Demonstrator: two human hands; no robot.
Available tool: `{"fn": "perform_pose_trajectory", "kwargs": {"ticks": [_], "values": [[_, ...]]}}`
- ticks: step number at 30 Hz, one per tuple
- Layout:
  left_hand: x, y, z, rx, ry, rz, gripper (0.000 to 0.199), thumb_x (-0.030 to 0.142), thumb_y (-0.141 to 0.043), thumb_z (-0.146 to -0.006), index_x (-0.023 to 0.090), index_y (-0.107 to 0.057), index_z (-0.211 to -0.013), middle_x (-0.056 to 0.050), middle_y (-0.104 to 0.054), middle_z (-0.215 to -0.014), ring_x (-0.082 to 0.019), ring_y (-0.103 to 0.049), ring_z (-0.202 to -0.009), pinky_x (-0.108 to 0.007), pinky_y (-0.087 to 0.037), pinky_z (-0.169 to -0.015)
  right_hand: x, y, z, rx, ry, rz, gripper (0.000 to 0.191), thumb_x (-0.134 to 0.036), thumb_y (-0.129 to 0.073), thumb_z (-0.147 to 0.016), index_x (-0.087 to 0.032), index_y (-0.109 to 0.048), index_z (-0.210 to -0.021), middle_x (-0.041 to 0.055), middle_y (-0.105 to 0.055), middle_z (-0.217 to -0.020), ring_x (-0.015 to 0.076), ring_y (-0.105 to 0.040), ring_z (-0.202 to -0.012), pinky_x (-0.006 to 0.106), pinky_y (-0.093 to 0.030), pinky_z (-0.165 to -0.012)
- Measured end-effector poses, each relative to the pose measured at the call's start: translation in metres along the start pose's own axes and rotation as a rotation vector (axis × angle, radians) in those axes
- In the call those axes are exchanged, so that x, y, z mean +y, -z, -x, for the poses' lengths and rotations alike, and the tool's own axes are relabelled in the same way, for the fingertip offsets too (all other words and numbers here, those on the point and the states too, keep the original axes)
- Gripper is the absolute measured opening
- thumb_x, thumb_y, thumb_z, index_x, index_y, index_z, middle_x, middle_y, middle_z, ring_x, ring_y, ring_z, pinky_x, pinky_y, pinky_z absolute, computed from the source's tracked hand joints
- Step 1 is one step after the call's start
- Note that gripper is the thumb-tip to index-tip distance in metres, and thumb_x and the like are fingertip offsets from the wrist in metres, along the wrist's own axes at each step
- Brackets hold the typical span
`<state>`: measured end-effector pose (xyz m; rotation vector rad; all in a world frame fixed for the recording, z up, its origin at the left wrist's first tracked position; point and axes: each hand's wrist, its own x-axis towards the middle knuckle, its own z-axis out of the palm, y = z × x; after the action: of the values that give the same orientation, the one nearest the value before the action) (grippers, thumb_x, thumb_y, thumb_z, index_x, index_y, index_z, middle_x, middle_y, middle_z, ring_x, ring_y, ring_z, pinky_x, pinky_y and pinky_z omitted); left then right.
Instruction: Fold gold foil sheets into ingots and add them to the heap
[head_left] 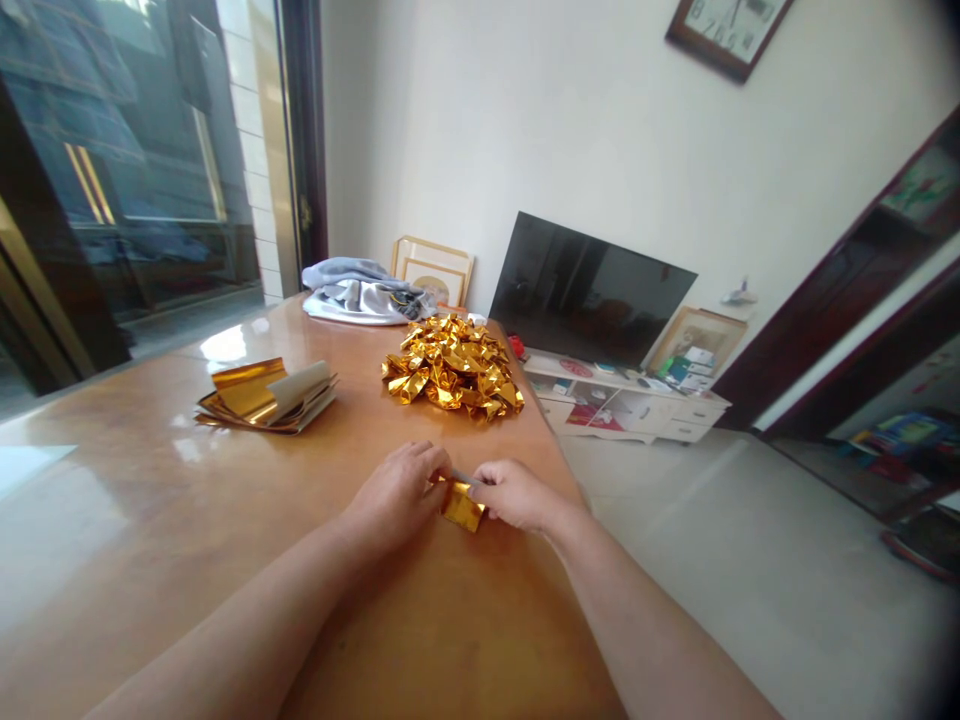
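Observation:
Between my two hands is a small sheet of gold foil paper (pixel 463 507), partly folded, with a greyish edge along its top. My left hand (pixel 405 490) grips its left side, fingers bent over the upper corner. On the right side, my right hand (pixel 517 493) pinches the sheet between thumb and fingers. Just beyond the hands lies a heap of folded gold paper pieces (pixel 454 370). To the left is a stack of gold foil sheets (pixel 266 398), its top sheets curling upward.
The glossy wooden table (pixel 187 560) ends at a right edge close to my right arm. Bluish-grey cloth (pixel 360 290) is piled at its far end. Beyond stand a television (pixel 592 290) and a white cabinet (pixel 622 405). A pale sheet (pixel 34 465) lies at far left.

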<state>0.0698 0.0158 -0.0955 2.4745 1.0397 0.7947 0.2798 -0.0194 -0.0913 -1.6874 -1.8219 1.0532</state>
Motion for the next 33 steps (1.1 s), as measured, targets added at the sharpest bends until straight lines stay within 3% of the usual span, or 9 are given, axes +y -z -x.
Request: {"fn": "perform_pose_trajectory", "kwargs": {"ticks": [5, 11, 17, 21, 25, 27, 30, 33], "values": [[0.003, -0.007, 0.004, -0.162, -0.108, 0.080, 0.022, 0.011, -0.049, -0.084, 0.023, -0.067, -0.086, -0.003, -0.062, -0.094, -0.017, -0.060, -0.087, -0.028, -0.045, -0.080, 0.005, -0.004, -0.001, 0.018, -0.036, -0.122, 0.014, -0.026, -0.067, -0.082, -0.018, -0.059, -0.091, -0.0012, -0.065, -0.068, 0.0119, -0.059, -0.056, 0.020, -0.038, -0.049], [0.016, 0.005, 0.008, -0.237, -0.091, 0.022, 0.018, 0.018, -0.061, -0.074, 0.022, -0.064, -0.092, -0.004, -0.060, -0.094, -0.021, -0.058, -0.089, -0.030, -0.046, -0.078, 0.003, 0.000, 0.000, 0.021, -0.132, -0.275, 0.020, -0.031, -0.069, -0.083, -0.019, -0.057, -0.094, -0.0030, -0.065, -0.064, 0.0097, -0.057, -0.050, 0.018, -0.034, -0.045], [0.021, 0.007, 0.008, -0.236, -0.076, -0.020, 0.021, 0.022, -0.065, -0.073, 0.023, -0.061, -0.093, -0.004, -0.060, -0.096, -0.022, -0.055, -0.091, -0.031, -0.045, -0.078, 0.001, 0.003, 0.000, 0.003, -0.230, -0.326, 0.018, -0.024, -0.067, -0.081, -0.022, -0.055, -0.095, -0.0031, -0.065, -0.063, 0.0092, -0.058, -0.050, 0.018, -0.023, -0.040], [0.022, 0.008, 0.008, -0.245, -0.107, -0.021, 0.015, 0.024, -0.063, -0.079, 0.024, -0.064, -0.094, -0.006, -0.060, -0.099, -0.023, -0.055, -0.095, -0.033, -0.045, -0.084, 0.004, 0.002, -0.002, -0.005, -0.233, -0.338, 0.016, -0.019, -0.062, -0.080, -0.022, -0.054, -0.093, -0.0024, -0.064, -0.060, 0.0107, -0.061, -0.051, 0.018, -0.024, -0.040], [0.023, 0.010, 0.009, -0.249, -0.130, -0.027, 0.009, 0.024, -0.061, -0.083, 0.024, -0.066, -0.090, -0.006, -0.060, -0.100, -0.024, -0.056, -0.098, -0.034, -0.045, -0.087, 0.010, 0.005, -0.002, -0.002, -0.228, -0.236, 0.008, -0.024, -0.060, -0.083, -0.021, -0.055, -0.089, -0.0003, -0.066, -0.064, 0.0118, -0.059, -0.050, 0.020, -0.027, -0.042], [0.023, 0.010, 0.009, -0.250, -0.148, -0.031, 0.010, 0.024, -0.060, -0.084, 0.025, -0.067, -0.092, -0.006, -0.060, -0.100, -0.024, -0.056, -0.098, -0.033, -0.045, -0.088, 0.012, 0.009, 0.000, 0.056, -0.166, -0.104, 0.005, -0.023, -0.060, -0.082, -0.021, -0.057, -0.085, -0.0003, -0.067, -0.068, 0.0119, -0.058, -0.053, 0.021, -0.031, -0.046], [0.021, 0.008, 0.009, -0.250, -0.162, -0.035, 0.014, 0.025, -0.059, -0.087, 0.027, -0.069, -0.096, -0.006, -0.060, -0.100, -0.024, -0.056, -0.099, -0.033, -0.045, -0.089, 0.009, 0.016, 0.007, 0.177, 0.049, 0.133, 0.005, -0.017, -0.061, -0.078, -0.020, -0.061, -0.082, -0.0003, -0.066, -0.077, 0.0128, -0.057, -0.065, 0.022, -0.035, -0.055], [0.020, 0.006, 0.009, -0.246, -0.166, -0.029, 0.017, 0.025, -0.057, -0.089, 0.027, -0.071, -0.099, -0.007, -0.060, -0.101, -0.024, -0.056, -0.100, -0.034, -0.044, -0.091, 0.001, 0.020, 0.018, 0.153, 0.269, 0.292, 0.011, -0.014, -0.061, -0.077, -0.021, -0.065, -0.085, 0.0005, -0.065, -0.087, 0.0148, -0.057, -0.077, 0.024, -0.038, -0.064]]}}
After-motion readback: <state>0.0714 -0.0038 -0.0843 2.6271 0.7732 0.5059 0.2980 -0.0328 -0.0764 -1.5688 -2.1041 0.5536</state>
